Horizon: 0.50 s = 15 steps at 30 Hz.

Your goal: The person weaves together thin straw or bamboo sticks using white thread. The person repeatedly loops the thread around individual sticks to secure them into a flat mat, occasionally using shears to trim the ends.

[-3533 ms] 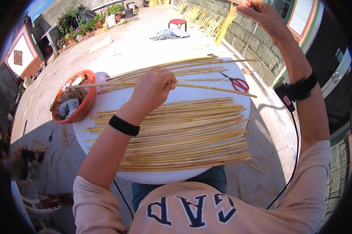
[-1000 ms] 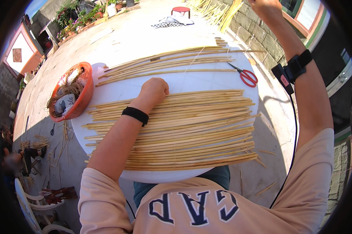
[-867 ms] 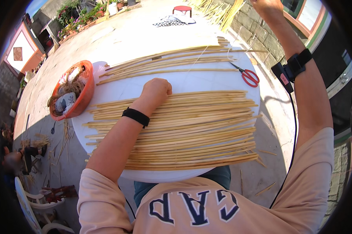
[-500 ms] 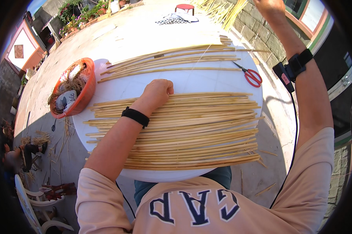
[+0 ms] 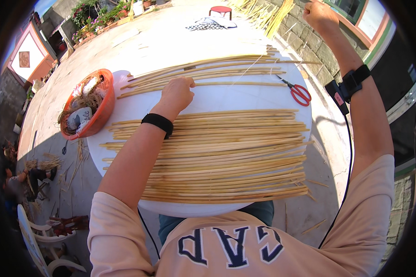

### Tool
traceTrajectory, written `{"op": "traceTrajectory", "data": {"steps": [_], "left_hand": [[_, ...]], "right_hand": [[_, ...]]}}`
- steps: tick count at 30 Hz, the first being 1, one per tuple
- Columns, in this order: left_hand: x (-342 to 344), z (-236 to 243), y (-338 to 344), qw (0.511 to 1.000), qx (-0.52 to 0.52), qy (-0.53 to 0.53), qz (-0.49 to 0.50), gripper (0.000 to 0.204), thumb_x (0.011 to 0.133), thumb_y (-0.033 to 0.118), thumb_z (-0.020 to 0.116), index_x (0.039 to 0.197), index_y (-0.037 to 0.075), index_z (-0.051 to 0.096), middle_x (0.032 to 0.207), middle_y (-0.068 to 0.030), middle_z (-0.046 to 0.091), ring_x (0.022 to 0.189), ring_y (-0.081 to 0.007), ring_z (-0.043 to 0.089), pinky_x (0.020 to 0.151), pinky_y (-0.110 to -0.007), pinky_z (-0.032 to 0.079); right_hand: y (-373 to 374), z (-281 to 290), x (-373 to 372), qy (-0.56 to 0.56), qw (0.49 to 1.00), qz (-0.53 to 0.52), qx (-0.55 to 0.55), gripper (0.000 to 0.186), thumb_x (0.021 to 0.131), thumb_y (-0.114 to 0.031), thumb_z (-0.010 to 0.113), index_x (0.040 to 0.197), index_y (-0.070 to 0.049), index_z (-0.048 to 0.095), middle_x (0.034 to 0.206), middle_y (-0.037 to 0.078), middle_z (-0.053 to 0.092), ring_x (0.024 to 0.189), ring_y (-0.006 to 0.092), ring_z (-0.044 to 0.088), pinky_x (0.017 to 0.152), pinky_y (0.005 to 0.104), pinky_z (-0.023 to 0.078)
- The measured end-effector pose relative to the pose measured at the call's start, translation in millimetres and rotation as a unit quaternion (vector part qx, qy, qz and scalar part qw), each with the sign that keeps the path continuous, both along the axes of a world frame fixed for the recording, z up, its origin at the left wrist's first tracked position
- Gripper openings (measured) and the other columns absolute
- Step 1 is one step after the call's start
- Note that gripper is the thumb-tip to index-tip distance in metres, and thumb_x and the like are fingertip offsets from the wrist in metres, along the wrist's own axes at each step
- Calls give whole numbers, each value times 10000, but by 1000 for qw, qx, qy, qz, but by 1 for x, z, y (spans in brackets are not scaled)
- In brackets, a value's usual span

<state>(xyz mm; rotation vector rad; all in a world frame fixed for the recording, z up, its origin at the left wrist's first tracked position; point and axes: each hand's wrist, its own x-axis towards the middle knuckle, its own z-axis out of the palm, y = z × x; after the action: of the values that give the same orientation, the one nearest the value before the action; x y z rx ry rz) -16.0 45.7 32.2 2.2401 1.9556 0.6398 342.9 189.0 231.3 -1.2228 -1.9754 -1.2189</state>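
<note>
Long pale stalks lie side by side in a mat-like row across the near half of the white round table. My left hand is closed beyond the row's far edge, close to a smaller group of loose stalks; whatever its fingers pinch is hidden. Raised high at the upper right, my right hand is closed. A thin white thread slants from above the table up toward that hand, its end at the fingers too fine to make out clearly. Red-handled scissors rest at the table's right.
An orange basket with fibre bundles stands at the table's left edge. Beyond are a red stool and upright stalks against a stone wall. A white chair and a seated person are at the left. A cable hangs from my right wrist.
My left hand has moved away from the far edge of the stalk row toward the loose stalks. My right hand stays raised, slightly lower, and the thread shows further toward it.
</note>
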Motion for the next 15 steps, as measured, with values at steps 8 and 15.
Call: {"op": "traceTrajectory", "data": {"steps": [8, 15], "left_hand": [[0, -20, 36, 997, 12, 58, -42, 285, 733, 35, 684, 1016, 54, 658, 1016, -139, 620, 1050, -307, 543, 880, -382, 453], [2, -28, 48, 998, 17, 58, -24, 66, 750, 6, 616, 796, 41, 586, 913, -115, 627, 954, -301, 567, 778, -394, 468]], "right_hand": [[-6, 2, 16, 102, 932, -103, -332, 231, 630, -133, 696, 837, -33, 681, 746, 89, 652, 711, 208, 624, 671, 340, 496], [-27, 4, 42, 309, 850, -29, -425, 227, 798, -226, 609, 953, -61, 620, 621, -10, 455, 483, 87, 368, 452, 272, 302]]}}
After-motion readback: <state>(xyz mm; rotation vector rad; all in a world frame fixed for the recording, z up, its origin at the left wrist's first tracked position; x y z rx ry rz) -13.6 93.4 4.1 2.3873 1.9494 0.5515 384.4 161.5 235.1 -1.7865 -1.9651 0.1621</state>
